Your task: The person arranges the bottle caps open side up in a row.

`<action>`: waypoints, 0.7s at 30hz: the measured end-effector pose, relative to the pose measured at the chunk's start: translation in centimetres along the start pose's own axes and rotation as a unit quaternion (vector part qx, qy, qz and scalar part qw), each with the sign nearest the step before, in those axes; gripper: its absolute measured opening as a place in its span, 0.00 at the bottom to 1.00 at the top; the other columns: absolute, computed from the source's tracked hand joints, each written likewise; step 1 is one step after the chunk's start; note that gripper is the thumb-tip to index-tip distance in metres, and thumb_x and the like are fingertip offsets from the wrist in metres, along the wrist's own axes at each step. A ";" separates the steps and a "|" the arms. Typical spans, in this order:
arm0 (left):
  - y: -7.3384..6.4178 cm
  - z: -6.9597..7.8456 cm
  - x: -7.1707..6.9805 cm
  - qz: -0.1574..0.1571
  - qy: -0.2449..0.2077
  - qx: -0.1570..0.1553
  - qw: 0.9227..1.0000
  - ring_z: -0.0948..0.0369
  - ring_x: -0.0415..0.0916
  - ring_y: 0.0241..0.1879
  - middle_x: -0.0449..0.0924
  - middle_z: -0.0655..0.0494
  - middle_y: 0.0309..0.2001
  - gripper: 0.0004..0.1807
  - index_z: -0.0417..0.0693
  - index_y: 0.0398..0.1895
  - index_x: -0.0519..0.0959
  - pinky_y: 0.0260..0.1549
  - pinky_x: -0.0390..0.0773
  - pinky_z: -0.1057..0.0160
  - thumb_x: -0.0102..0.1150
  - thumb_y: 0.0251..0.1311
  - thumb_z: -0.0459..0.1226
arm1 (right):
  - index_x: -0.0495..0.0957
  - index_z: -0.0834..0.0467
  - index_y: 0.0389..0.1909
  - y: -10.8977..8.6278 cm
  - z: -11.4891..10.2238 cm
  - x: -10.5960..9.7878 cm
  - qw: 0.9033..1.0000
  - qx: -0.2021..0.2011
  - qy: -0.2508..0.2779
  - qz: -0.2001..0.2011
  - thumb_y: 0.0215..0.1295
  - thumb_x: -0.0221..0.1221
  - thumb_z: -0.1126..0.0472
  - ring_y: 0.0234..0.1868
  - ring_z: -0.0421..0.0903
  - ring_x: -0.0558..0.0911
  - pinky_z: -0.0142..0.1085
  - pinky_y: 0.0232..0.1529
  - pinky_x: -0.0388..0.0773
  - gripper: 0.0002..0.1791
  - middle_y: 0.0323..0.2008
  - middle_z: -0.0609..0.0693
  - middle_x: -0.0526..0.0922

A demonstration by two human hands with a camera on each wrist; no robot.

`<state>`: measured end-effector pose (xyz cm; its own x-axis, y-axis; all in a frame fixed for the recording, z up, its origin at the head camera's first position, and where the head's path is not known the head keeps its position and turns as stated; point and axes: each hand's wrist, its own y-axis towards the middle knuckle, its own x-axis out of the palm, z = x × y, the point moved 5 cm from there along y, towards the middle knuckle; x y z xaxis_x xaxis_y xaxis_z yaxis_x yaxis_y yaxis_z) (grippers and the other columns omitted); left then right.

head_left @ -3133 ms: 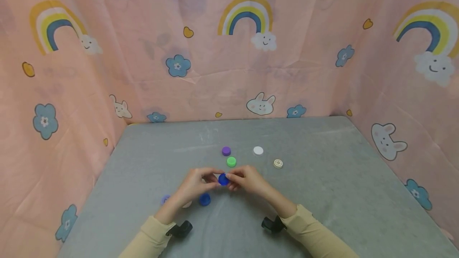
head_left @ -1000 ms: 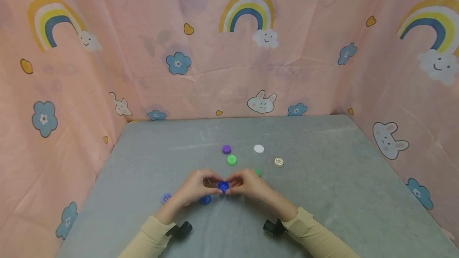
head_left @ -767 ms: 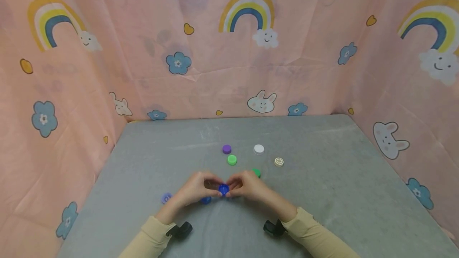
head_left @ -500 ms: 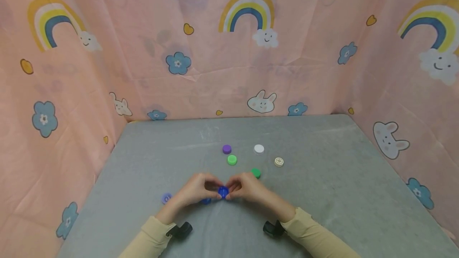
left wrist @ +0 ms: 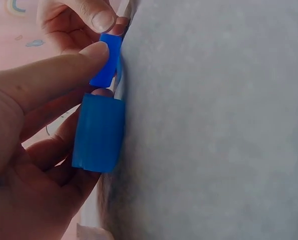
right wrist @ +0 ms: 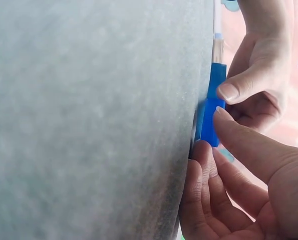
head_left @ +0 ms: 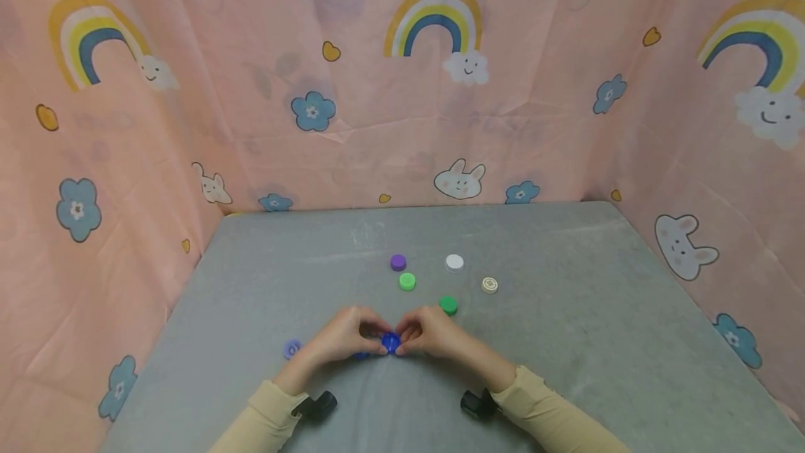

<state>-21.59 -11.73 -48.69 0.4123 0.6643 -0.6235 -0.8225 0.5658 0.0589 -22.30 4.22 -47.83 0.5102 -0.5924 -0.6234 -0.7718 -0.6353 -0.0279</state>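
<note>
Both hands meet in the head view around a dark blue bottle cap (head_left: pixel 390 343), low over the table. My left hand (head_left: pixel 342 334) pinches its left side between thumb and fingers. From the other side my right hand (head_left: pixel 434 334) pinches it too, thumb in front. In the right wrist view the dark blue cap (right wrist: pixel 212 125) stands close against the tabletop. A lighter blue cap (left wrist: pixel 98 134) sits right by the left fingers, and the left hand mostly covers it in the head view. To the left lies a lavender cap (head_left: pixel 292 349).
Beyond the hands on the grey table (head_left: pixel 566 313) lie a dark green cap (head_left: pixel 448 305), a light green cap (head_left: pixel 407 282), a purple cap (head_left: pixel 398 262), a white cap (head_left: pixel 455 262) and a cream patterned cap (head_left: pixel 489 285). A pink printed curtain (head_left: pixel 377 159) borders the table.
Both hands have drawn the dark blue cap down toward the near side of the table. The dark green cap has come into view beyond the right hand; the lighter blue cap is now more covered.
</note>
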 end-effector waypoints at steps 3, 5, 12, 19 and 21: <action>-0.1 0.1 0.0 -0.001 0.010 0.008 1.000 0.66 0.80 0.39 0.84 0.60 0.37 0.14 0.50 0.40 0.85 0.40 0.78 0.70 0.73 0.47 0.39 | 0.84 0.60 0.33 0.0 -0.1 0.0 1.000 -0.001 -0.001 0.001 0.48 0.72 0.63 0.27 0.37 0.82 0.26 0.28 0.77 0.11 0.25 0.48 0.85; -0.1 0.2 0.0 -0.003 0.015 0.011 1.000 0.66 0.80 0.39 0.84 0.60 0.37 0.14 0.50 0.39 0.85 0.40 0.78 0.70 0.73 0.47 0.39 | 0.84 0.60 0.32 -0.1 -0.2 0.1 1.000 0.000 -0.001 0.000 0.48 0.72 0.63 0.27 0.36 0.81 0.25 0.28 0.77 0.10 0.25 0.48 0.85; -0.2 0.3 -0.1 -0.008 0.024 0.012 1.000 0.67 0.78 0.38 0.83 0.61 0.36 0.14 0.51 0.39 0.85 0.39 0.77 0.70 0.73 0.46 0.39 | 0.84 0.61 0.33 -0.1 -0.5 0.1 1.000 0.004 0.000 -0.001 0.47 0.72 0.63 0.26 0.36 0.80 0.25 0.27 0.76 0.12 0.25 0.49 0.84; -0.2 0.3 0.0 -0.006 0.030 0.013 0.999 0.67 0.78 0.37 0.83 0.61 0.35 0.14 0.50 0.39 0.86 0.39 0.77 0.70 0.73 0.46 0.38 | 0.83 0.62 0.32 -0.1 -0.4 0.2 1.000 -0.002 0.000 0.001 0.46 0.72 0.63 0.26 0.36 0.80 0.25 0.27 0.76 0.12 0.24 0.49 0.84; -0.3 0.4 0.0 -0.006 0.033 0.014 0.999 0.67 0.78 0.37 0.82 0.61 0.35 0.14 0.50 0.39 0.86 0.39 0.77 0.70 0.73 0.46 0.38 | 0.83 0.61 0.32 -0.1 -0.4 0.2 1.000 0.001 -0.003 0.002 0.46 0.73 0.63 0.26 0.35 0.79 0.25 0.27 0.76 0.12 0.24 0.48 0.84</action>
<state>-21.24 -11.73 -48.41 0.3944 0.6250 -0.6737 -0.8064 0.5869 0.0723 -21.99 3.97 -47.63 0.5053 -0.5916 -0.6283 -0.7740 -0.6326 -0.0269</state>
